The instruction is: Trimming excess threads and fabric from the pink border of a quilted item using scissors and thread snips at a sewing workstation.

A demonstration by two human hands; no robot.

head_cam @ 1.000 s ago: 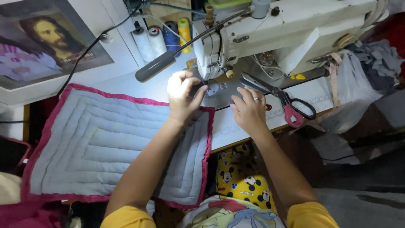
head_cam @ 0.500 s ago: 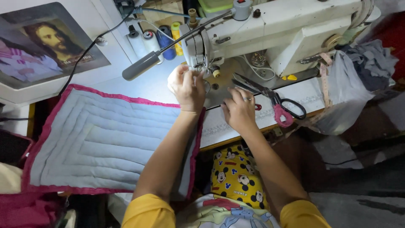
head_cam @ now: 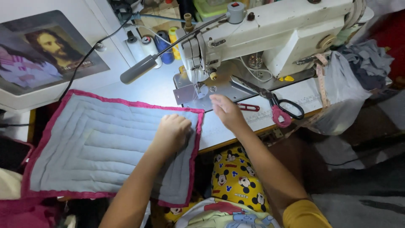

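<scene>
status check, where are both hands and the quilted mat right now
Left hand fisted on grey quilted mat, near its pink-bound edge. Right hand open, hovering beside sewing machine needle plate. Scissors lie just right of it.

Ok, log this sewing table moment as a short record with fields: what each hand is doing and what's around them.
left hand: closed, resting on the grey quilted mat near its pink-bound right edge
right hand: open, holding nothing, raised over the table in front of the sewing machine
beside right hand: red thread snips, black-handled scissors
behind: thread spools, framed picture
</scene>
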